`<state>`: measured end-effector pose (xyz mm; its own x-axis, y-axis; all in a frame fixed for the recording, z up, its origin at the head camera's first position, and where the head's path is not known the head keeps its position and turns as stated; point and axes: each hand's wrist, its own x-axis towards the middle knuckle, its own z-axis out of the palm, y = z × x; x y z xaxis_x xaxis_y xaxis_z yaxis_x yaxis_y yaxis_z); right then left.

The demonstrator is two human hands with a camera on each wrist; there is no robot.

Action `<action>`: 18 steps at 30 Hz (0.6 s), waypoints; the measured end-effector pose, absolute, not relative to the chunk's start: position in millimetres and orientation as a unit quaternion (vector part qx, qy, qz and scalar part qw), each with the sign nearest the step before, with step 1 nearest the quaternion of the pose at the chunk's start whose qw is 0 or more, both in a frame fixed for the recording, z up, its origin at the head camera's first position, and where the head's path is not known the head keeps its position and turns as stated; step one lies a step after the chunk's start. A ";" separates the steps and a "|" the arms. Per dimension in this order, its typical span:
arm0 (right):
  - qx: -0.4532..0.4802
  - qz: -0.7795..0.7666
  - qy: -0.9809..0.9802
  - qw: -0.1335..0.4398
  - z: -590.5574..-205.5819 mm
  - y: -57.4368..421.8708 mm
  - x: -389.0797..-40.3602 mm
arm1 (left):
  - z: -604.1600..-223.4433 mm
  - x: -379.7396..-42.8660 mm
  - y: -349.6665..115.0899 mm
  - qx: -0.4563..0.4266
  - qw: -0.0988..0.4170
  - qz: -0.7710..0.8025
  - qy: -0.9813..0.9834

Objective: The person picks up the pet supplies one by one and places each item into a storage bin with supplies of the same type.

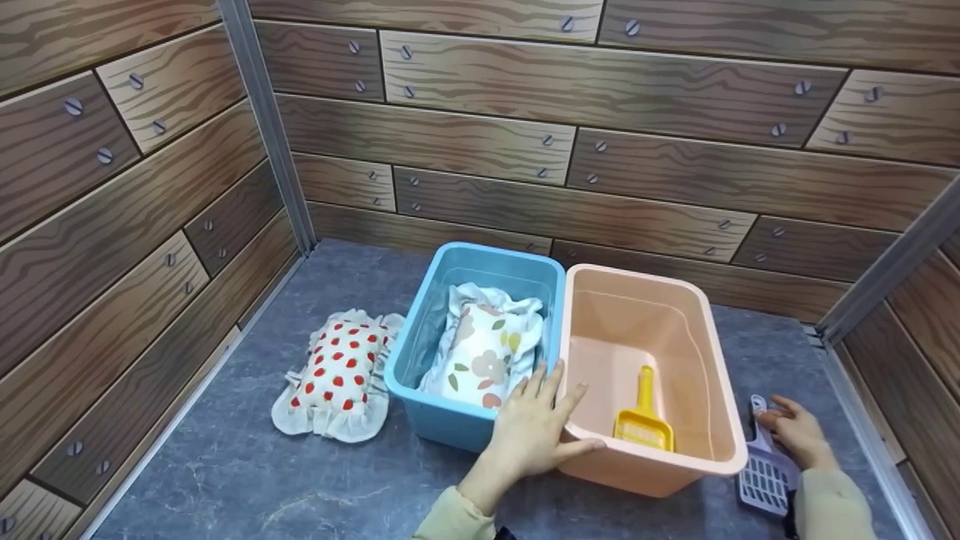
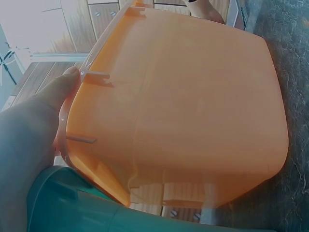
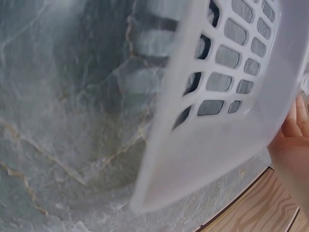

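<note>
The strawberry pillow (image 1: 337,371) lay outside, seemingly pending; the blue tub (image 1: 442,420) held the floral pillow (image 1: 484,356). The left hand (image 1: 531,424) spread its fingers over the rims. The peach tub (image 1: 637,311) held the yellow scoop (image 1: 643,426); outside, likewise pending, the grey scoop (image 1: 765,480) met the right hand (image 1: 801,435), any pinch unclear.

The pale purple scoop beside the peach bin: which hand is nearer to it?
Right. The right hand is at the pale purple scoop; the left hand is farther, where the near rims of the blue bin and peach bin meet.
</note>
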<state>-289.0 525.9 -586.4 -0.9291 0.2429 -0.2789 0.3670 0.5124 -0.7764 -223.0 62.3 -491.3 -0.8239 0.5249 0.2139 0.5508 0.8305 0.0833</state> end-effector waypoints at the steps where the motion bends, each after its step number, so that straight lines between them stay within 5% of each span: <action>1: 0.177 -0.461 0.867 0.068 -586.7 526.0 -289.3 | -491.0 -223.2 62.4 -0.283 0.092 -0.070 -0.952; 18: 0.170 -0.480 0.859 0.052 -589.0 528.2 -293.1 | -491.2 -223.4 62.3 -0.286 0.101 -0.069 -0.951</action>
<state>-293.1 528.2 -589.0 -0.9368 0.2419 -0.2527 0.3419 0.4806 -0.8075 -223.4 62.3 -491.2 -0.8166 0.5291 0.2306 0.5569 0.8273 0.0739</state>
